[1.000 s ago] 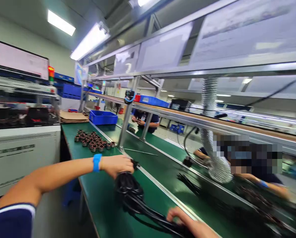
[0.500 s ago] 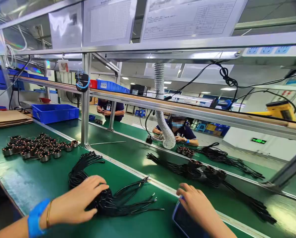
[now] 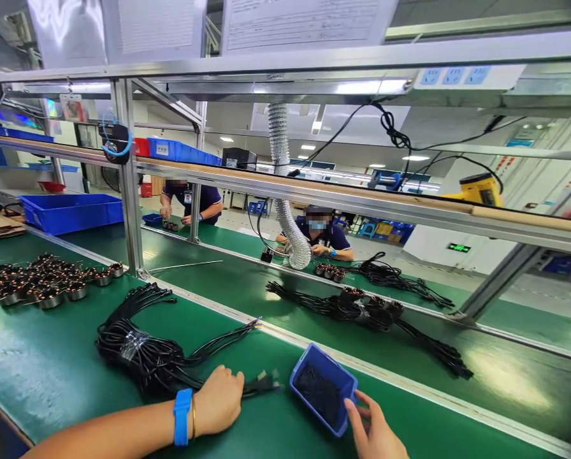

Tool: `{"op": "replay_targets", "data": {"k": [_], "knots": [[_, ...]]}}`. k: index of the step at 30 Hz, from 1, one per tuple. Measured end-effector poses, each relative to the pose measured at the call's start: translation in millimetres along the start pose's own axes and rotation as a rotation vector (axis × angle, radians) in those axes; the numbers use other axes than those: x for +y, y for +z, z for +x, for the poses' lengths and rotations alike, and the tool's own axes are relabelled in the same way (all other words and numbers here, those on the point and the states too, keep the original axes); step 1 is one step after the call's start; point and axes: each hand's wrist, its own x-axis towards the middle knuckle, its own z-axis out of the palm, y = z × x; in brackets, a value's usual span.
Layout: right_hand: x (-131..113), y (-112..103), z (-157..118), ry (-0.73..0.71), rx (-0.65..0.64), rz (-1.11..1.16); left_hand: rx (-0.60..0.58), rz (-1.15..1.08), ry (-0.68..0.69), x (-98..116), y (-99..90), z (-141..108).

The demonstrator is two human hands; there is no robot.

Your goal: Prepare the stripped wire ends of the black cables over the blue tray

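My left hand (image 3: 218, 400), with a blue wristband, is closed over black cable ends (image 3: 261, 382) at the near edge of the green mat. These run from a taped bundle of black wires (image 3: 137, 347). My right hand (image 3: 372, 426) pinches the right wall of a small blue plastic bin (image 3: 309, 363) holding fine black parts. Copper-wound motor stators (image 3: 41, 284) stand in a group at the left of the bench.
A metal rail (image 3: 247, 312) splits my bench from a second green belt carrying stators with black wires (image 3: 362, 306). Two co-workers (image 3: 185, 201) sit beyond it. Upright posts, a silver duct (image 3: 285, 191) and a large blue crate (image 3: 70, 213) stand farther back.
The view has swung right and down. The blue bin now sits on the mat, fully visible, and my left hand has shifted from the wire bundle to the cable ends.
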Motion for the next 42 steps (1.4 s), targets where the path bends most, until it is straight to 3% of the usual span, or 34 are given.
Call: {"op": "replay_targets", "data": {"k": [3,7,12,14,18,20,23,26,29,33,36,42], "knots": [[-14,8,-3,0.000,0.055,0.061,-0.056,-0.157,0.078,13,-5.1,9],[-17,22,-12,-0.077,0.094,0.103,-0.044,-0.396,0.084,9,-27.0,21],[-9,53,-38,-0.233,0.051,0.131,-0.159,-1.245,0.103,0,-44.9,10],[-11,58,-48,-0.324,0.054,0.065,-0.182,-1.416,0.101,3,-42.1,8],[-41,51,-59,-0.621,0.232,-0.277,-0.094,-1.447,0.101,8,-37.8,17],[-65,52,-59,-0.767,0.188,-0.419,-0.091,-1.467,0.110,7,-39.8,23],[-91,72,-53,-0.850,0.097,-0.501,-0.147,-1.545,0.061,11,-44.5,23],[-94,97,-44,-0.871,0.096,-0.511,-0.193,-1.654,-0.002,21,-45.6,17],[-85,106,-38,-0.871,0.103,-0.504,-0.188,-1.663,0.008,32,-42.6,16],[-76,93,-41,-0.838,0.070,-0.449,-0.055,-1.578,-0.102,35,-39.2,24],[-74,78,-44,-0.798,0.021,-0.362,-0.079,-1.603,-0.142,34,-39.1,27],[-75,56,-47,-0.709,-0.004,0.161,-0.036,-1.603,-0.153,34,-35.6,27]]}}
